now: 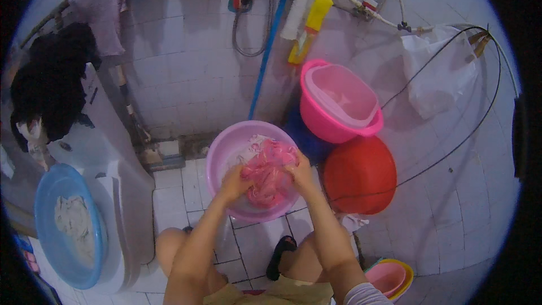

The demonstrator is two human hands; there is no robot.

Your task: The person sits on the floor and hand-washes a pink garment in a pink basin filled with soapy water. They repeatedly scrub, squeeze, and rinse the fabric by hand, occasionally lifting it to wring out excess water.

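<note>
A pink-purple basin stands on the tiled floor in front of me, between my knees and the wall. Inside it lies a bunched, wet-looking pink cloth, with a whitish patterned cloth behind it. My left hand is closed on the left side of the pink cloth. On the opposite side my right hand grips the same cloth near the basin's right rim. Most fingertips are hidden in the folds.
A blue basin holding pale cloth rests on the toilet at left. Pink basins are stacked at right beside a red basin. A blue pole leans on the wall. A black cable runs along the right.
</note>
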